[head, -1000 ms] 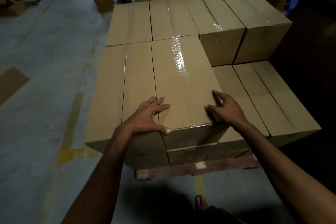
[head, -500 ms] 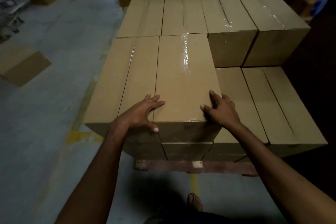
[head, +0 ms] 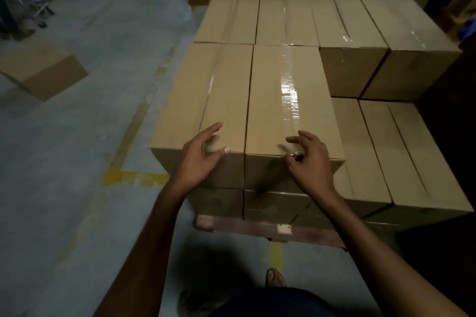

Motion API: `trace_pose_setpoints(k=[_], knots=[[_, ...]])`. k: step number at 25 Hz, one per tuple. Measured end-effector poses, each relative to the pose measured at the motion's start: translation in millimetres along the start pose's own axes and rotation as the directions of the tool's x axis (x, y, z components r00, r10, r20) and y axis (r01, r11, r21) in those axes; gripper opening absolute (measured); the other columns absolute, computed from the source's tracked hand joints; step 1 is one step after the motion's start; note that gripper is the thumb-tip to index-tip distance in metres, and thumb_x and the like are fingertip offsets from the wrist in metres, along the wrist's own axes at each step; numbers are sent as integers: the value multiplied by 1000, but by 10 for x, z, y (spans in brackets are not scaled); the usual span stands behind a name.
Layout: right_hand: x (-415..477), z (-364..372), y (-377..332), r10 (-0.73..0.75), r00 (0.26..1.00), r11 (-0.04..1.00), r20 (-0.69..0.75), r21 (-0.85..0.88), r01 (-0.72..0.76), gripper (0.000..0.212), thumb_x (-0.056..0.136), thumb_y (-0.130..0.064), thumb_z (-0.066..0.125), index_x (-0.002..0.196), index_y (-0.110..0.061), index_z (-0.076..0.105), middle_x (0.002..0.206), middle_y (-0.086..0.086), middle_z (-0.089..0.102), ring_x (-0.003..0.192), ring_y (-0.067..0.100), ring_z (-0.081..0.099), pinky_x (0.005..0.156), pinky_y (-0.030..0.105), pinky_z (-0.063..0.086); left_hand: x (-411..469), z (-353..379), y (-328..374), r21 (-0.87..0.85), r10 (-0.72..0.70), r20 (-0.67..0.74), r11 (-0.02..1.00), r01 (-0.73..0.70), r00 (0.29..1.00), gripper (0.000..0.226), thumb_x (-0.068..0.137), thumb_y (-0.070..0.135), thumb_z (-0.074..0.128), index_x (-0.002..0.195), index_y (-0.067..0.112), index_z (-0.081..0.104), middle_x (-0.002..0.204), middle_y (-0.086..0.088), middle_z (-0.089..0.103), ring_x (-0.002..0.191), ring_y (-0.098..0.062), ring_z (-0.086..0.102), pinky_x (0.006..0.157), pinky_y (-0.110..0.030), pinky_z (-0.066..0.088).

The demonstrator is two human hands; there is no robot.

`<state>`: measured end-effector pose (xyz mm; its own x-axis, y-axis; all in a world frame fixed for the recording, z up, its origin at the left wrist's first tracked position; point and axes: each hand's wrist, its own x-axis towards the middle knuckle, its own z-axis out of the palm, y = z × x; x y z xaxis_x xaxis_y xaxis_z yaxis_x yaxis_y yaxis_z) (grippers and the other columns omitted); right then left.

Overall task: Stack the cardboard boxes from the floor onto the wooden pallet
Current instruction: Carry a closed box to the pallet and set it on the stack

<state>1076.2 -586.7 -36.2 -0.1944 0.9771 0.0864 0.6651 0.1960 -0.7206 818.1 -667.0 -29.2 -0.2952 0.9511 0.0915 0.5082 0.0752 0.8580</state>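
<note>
Lifting off top box (head: pixel 283 110) | left hand (head: pixel 198 159), right hand (head: pixel 309 162) | grips slack, empty

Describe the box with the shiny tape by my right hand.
A closed brown cardboard box, glossy clear tape along its top seam. It lies level on the upper layer at the stack's near edge, flush against a matching box on its left, resting on a lower box. The right hand hovers at its near top edge; contact is unclear.

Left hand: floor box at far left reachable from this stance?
Probably not without stepping. The left hand is at the near edge of the stacked box; the floor box lies far off left, low down. Nothing stands between.
</note>
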Motion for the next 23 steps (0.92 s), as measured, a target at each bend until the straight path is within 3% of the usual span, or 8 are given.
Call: trace_pose_setpoints(k=[4, 10, 13, 17, 23], knots=[[-436, 579, -667, 10, 998, 954, 70, 298, -31, 30, 87, -15, 78, 114, -28, 74, 111, -16, 72, 102, -5, 65, 93, 34, 58, -493, -470, -320, -130, -48, -185, 991, 24, 982, 53, 93, 14, 74, 143, 22, 58, 136, 8, 66, 120, -2, 63, 104, -27, 52], [-940, 1728, -1809, -30, 977, 841, 211, 534, -90, 31, 90, 5, 69, 115, -12, 72, 106, 1, 76, 97, 10, 72, 91, 33, 61, -1052, -1551, -1025, -140, -133, -342, 986, 90, 930, 46, 94, 13, 73, 137, 21, 62, 129, 9, 69, 113, -1, 67, 96, -19, 53], [-1045, 2144, -2311, -45, 953, 791, 301, 594, -150, 31, 93, 3, 68, 122, -7, 69, 107, 9, 75, 97, 15, 72, 91, 27, 59, -1217, -2060, -1320, -218, -226, -409, 965, 146, 884, 47, 94, 14, 74, 138, 21, 60, 129, 6, 69, 113, -5, 68, 96, -21, 53], [-897, 2694, -2870, -46, 932, 755, 360, 623, -204, 28, 94, -2, 70, 122, -5, 69, 101, 11, 77, 95, 10, 73, 87, 19, 57, -1100, -2655, -1675, -363, -354, -473, 913, 187, 807, 44, 93, 12, 74, 133, 20, 61, 124, 1, 71, 109, -9, 70, 95, -26, 54], [-292, 3719, -3561, -88, 902, 755, 423, 619, -217, 26, 94, -4, 71, 120, -7, 71, 95, 10, 77, 86, 5, 72, 75, 15, 53, -536, -3483, -2272, -405, -403, -518, 893, 198, 755, 43, 92, 5, 72, 132, 17, 61, 119, 3, 71, 99, -1, 70, 83, -12, 51]])
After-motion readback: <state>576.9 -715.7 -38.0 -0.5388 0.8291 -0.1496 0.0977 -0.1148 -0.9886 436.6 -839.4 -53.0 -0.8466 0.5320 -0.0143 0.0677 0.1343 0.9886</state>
